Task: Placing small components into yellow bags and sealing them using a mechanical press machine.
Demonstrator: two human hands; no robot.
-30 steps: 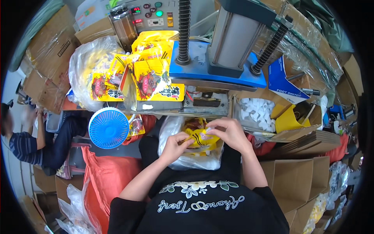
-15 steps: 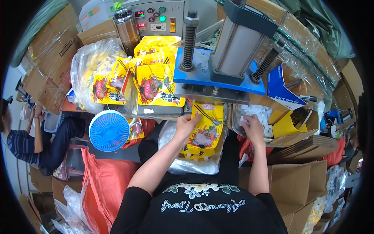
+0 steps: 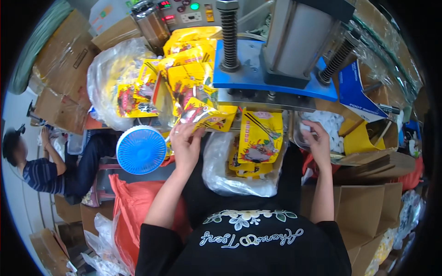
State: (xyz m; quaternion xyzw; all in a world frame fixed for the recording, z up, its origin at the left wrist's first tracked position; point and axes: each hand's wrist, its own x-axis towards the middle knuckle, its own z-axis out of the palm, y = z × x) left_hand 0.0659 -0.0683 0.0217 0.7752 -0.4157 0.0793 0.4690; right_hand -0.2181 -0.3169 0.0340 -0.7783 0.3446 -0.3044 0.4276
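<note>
My left hand (image 3: pixel 186 145) is closed on the lower edge of a yellow printed pouch (image 3: pixel 211 118), which tilts in front of a stack of similar pouches (image 3: pixel 191 76). Another yellow pouch (image 3: pixel 260 138) lies at the front of the press, above more pouches in a clear plastic bag (image 3: pixel 216 168) on my lap. Over the tray of small white plastic pieces (image 3: pixel 335 126), my right hand (image 3: pixel 318 142) has its thumb and fingers pinched on a white piece (image 3: pixel 305 127).
The blue press (image 3: pixel 246 73) with spring-wrapped posts stands beyond my hands. A blue fan (image 3: pixel 141 150) is at the left, near a red sack (image 3: pixel 138 202). Cardboard boxes (image 3: pixel 359 209) flank the right. Another person (image 3: pixel 43 172) sits at far left.
My left hand has moved left from the pouch at the press to the stack and now holds a tilted pouch. My right hand stays by the white pieces. The view has shifted.
</note>
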